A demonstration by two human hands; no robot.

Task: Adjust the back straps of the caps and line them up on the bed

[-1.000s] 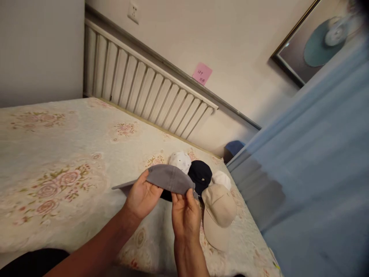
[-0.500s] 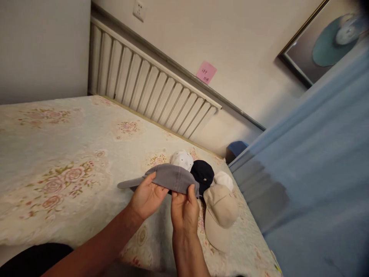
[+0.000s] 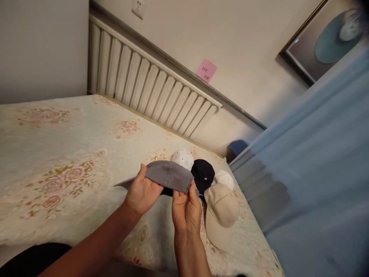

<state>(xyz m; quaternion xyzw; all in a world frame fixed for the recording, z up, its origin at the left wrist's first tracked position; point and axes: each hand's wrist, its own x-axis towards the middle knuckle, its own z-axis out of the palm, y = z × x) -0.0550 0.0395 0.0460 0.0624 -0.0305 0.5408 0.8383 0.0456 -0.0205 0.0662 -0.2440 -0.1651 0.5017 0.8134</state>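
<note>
A grey baseball cap (image 3: 170,175) is held up above the bed between both hands, its brim pointing left. My left hand (image 3: 143,192) grips it near the brim, thumb up along the outside and the other fingers under the lower edge. At the back end of the cap, my right hand (image 3: 186,207) pinches the edge between thumb and fingers. Behind it lie a white cap (image 3: 182,158) and a black cap (image 3: 203,175), both partly covered from view. A beige cap (image 3: 223,206) rests to the right, overlapping a second white cap (image 3: 225,179).
The bed has a floral cover (image 3: 60,154). Along the wall runs a white radiator (image 3: 144,80), with a pink note (image 3: 206,70) above it. A blue curtain (image 3: 311,169) hangs on the right, near a blue object (image 3: 238,147) in the corner.
The grey cap has tilted and turned slightly in my hands, its brim now seen more edge-on. My left hand has shifted a little to the left, toward the brim.
</note>
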